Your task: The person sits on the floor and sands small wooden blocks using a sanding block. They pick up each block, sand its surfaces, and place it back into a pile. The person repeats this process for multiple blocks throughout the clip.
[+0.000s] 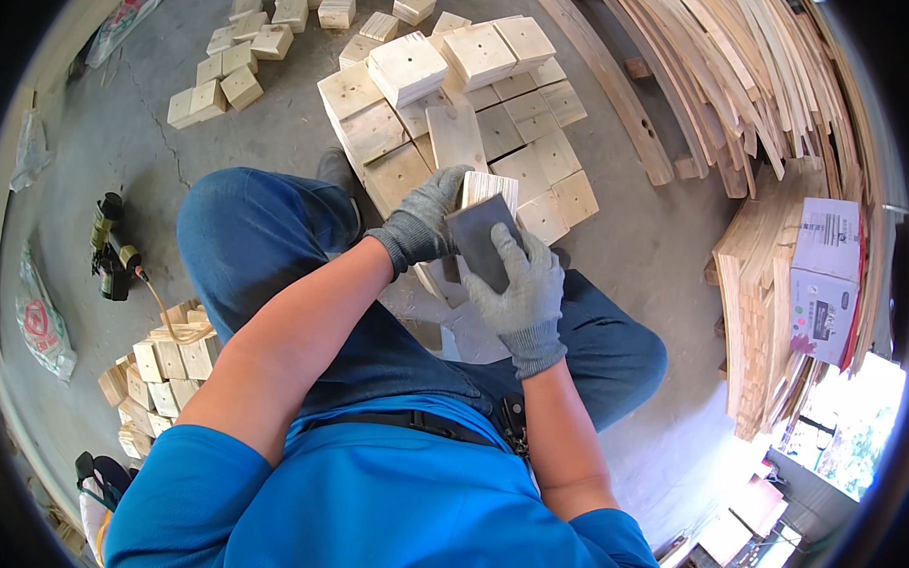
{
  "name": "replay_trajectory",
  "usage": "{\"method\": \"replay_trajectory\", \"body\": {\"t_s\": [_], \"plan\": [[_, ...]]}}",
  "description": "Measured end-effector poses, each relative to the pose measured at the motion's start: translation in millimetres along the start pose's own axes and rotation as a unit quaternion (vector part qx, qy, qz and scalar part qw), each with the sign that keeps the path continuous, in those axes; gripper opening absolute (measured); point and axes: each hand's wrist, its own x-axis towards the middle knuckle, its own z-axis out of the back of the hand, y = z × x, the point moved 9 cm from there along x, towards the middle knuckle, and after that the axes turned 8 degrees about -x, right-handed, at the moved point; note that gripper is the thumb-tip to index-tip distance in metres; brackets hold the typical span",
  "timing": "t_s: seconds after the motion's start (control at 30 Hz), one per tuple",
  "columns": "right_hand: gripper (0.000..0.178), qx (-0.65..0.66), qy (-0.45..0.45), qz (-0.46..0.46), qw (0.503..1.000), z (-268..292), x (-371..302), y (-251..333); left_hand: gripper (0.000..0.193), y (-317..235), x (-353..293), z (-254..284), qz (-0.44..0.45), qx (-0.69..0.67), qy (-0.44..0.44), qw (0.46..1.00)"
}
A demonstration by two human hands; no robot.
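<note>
In front of my lap, my left hand, in a grey knit glove, grips a pale wooden block by its left side. The block's ridged edge shows toward the top. My right hand, gloved alike, is closed on a flat dark grey rectangular pad, its fingers lying over the right part. The pad covers the near side of the wooden block; whether the two touch all along is hidden. Just beyond my hands stands a stack of wooden blocks, several with a small dark hole in the top.
Loose blocks lie on the concrete floor at far left. A nail gun with a hose rests left of my knee, near another block pile. Long boards and a white carton are at right.
</note>
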Motion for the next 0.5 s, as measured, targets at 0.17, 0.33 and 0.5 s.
{"method": "replay_trajectory", "body": {"t_s": [0.17,0.33,0.5], "plan": [[0.071,-0.010,-0.019,-0.019,1.000,-8.7,57.6,-1.3,0.111,3.0,0.8,-3.5,-0.035,0.017,-0.013,0.999],[0.070,-0.008,0.003,-0.059,0.998,-11.7,100.0,-8.2,0.112,-7.6,-1.3,1.9,-0.014,0.038,0.001,0.999],[0.071,-0.002,-0.009,-0.053,0.999,-14.7,88.9,-9.6,0.113,-7.5,-1.7,0.7,-0.017,0.047,0.005,0.999]]}}
